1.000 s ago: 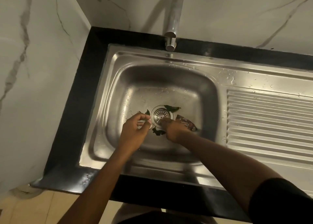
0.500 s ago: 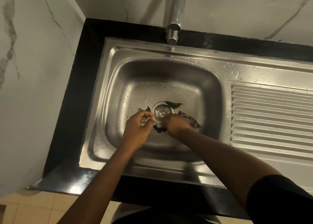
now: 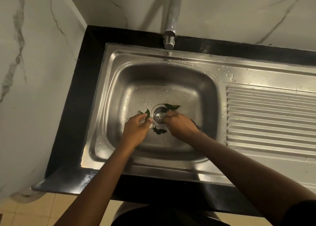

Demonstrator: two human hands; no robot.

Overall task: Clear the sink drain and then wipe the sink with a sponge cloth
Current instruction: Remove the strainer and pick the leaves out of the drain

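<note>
The steel sink (image 3: 118, 95) has a round drain strainer (image 3: 159, 115) in its wet floor. Three dark green leaf pieces lie around the strainer: one at its upper right (image 3: 171, 107), one on its left (image 3: 145, 113), one just below it (image 3: 159, 131). My left hand (image 3: 136, 130) is left of the drain, thumb and fingers pinched on a small pale scrap, its fingertips next to the left leaf. My right hand (image 3: 181, 125) rests at the drain's right rim with fingers curled down, touching the upper right leaf. It covers a dark wrapper; only an edge (image 3: 195, 123) shows.
A chrome tap (image 3: 170, 37) hangs over the sink's back rim. A ribbed draining board (image 3: 270, 116) runs to the right. A black counter (image 3: 73, 116) frames the sink, and marble walls stand at the left and back.
My right hand has slid from the drain's lower edge up its right rim to the upper right leaf and now hides the wrapper. My left hand has stayed pinched beside the left leaf.
</note>
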